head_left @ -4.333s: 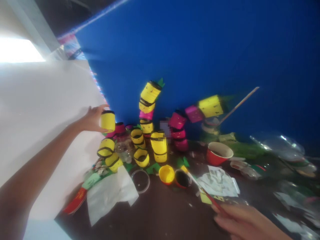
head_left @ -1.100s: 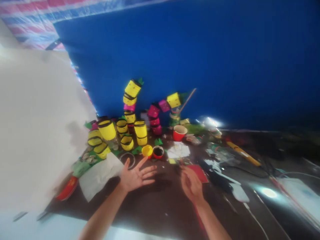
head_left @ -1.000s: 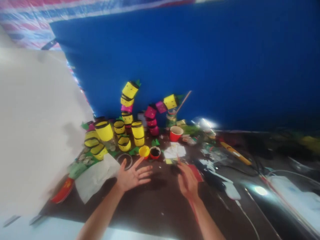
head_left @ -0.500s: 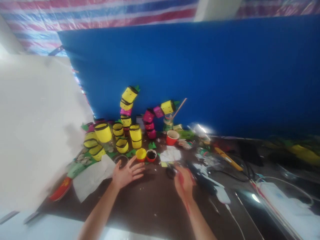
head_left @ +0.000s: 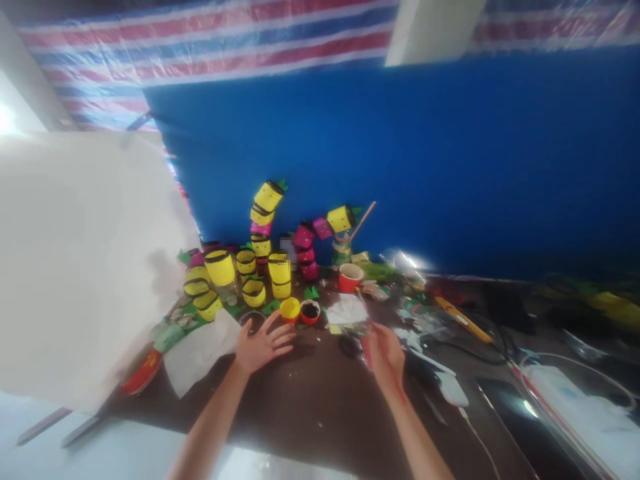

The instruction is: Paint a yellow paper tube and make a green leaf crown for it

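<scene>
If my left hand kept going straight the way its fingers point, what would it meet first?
Likely the small cup with the yellow inside, just beyond the left hand's spread fingers, though depth is unclear.

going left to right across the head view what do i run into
Red packet, white paper, left hand, small cup with a dark inside, larger red cup, right hand, long orange tool.

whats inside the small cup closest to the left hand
The small cup just beyond the left hand shows yellow inside, probably paint. Its bottom is covered by the yellow, so how deep that goes can't be seen.
</scene>
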`<control>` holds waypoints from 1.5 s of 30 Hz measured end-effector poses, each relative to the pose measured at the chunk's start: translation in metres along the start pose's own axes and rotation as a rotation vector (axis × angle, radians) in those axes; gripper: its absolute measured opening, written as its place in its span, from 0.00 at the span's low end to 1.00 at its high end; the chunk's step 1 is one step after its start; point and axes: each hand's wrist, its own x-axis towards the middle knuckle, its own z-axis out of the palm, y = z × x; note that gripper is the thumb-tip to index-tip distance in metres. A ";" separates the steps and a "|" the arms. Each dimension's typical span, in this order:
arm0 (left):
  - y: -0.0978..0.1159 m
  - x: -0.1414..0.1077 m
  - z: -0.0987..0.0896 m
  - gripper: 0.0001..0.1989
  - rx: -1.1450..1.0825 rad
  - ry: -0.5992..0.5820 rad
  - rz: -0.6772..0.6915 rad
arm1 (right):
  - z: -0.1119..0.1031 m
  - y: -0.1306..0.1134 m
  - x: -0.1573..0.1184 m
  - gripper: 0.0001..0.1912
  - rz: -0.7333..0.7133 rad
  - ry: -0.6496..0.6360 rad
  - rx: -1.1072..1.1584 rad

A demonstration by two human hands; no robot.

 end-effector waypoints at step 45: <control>0.002 0.004 -0.001 0.38 0.036 0.037 0.007 | 0.024 -0.077 0.245 0.15 0.017 -0.776 -0.609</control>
